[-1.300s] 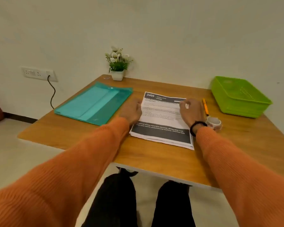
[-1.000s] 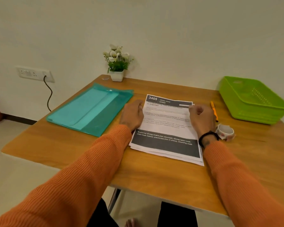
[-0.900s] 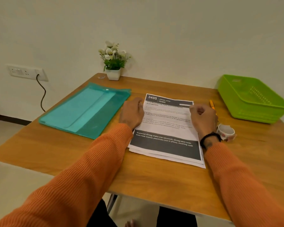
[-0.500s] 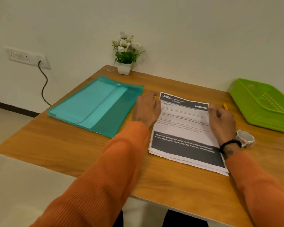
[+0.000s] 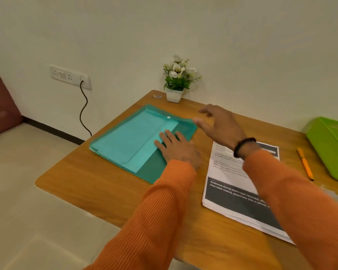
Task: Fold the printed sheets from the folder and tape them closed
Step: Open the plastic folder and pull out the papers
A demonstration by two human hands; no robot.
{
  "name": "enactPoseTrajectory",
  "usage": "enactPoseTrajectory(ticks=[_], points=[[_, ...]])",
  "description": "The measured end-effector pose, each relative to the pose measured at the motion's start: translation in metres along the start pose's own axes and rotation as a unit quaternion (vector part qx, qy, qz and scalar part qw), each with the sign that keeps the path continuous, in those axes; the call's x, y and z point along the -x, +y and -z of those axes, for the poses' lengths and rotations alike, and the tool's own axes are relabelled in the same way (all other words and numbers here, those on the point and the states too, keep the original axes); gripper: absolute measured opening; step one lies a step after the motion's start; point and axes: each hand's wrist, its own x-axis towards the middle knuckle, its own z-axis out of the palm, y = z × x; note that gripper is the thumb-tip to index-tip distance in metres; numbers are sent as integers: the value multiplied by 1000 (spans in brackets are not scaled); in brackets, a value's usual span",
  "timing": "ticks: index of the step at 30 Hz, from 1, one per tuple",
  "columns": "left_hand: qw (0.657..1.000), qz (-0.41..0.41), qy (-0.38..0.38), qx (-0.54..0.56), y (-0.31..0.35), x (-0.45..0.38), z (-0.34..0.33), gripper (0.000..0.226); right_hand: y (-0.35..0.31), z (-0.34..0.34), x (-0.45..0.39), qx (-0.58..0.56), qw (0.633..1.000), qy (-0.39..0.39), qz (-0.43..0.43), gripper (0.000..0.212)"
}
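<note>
Folder step: my left hand (image 5: 177,149) lies flat on the teal folder (image 5: 137,141) at frame centre, my right hand (image 5: 219,125) hovers open and empty above its corner, printed sheets (image 5: 232,184) lie lower right; next, folding them.

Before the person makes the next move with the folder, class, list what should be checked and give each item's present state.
1. Left hand rests flat on the teal plastic folder: ok.
2. Right hand hovers open near the folder's far corner, holding nothing: ok.
3. Stack of printed white sheets lies unfolded on the wooden table: ok.
4. Folder's flap snapped shut: cannot tell.
5. Tape roll within reach: cannot tell, a sleeve hides it.
</note>
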Motion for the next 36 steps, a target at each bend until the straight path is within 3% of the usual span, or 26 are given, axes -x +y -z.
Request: enactPoseTrajectory(ticks=[6,8,10,12,17,21,26,30,32,34,36], points=[[997,-71,4,-12,-37,-14,64,39,-21,-56,-50,15,992,-117,43,53],[991,-100,15,-88,-60,-29,71,40,-18,-65,-56,19,990,-137,39,49],[981,-148,31,-117,-85,-44,58,50,-12,-72,-61,36,989,-135,45,40],[977,-189,59,-78,-105,-53,37,60,-7,-79,-65,58,990,-112,56,34],[974,-204,88,-50,-116,-60,15,65,-4,-91,-71,163,975,-84,129,34],[974,-203,87,-42,-118,-61,15,65,-4,-91,-82,233,961,-42,141,26],[974,-203,96,-21,-117,-61,16,64,8,-80,-102,107,993,38,18,24],[973,-197,122,17,-119,-60,16,61,6,-84,-111,258,964,61,6,38],[971,-169,163,31,-119,-59,19,57,2,-88,-114,226,973,40,17,33],[971,-100,216,18,-123,-59,27,56,-2,-92,-117,136,991,-3,-2,9],[974,-17,227,6,-131,-60,33,60,-8,-95,-118,57,997,-51,-28,21]])
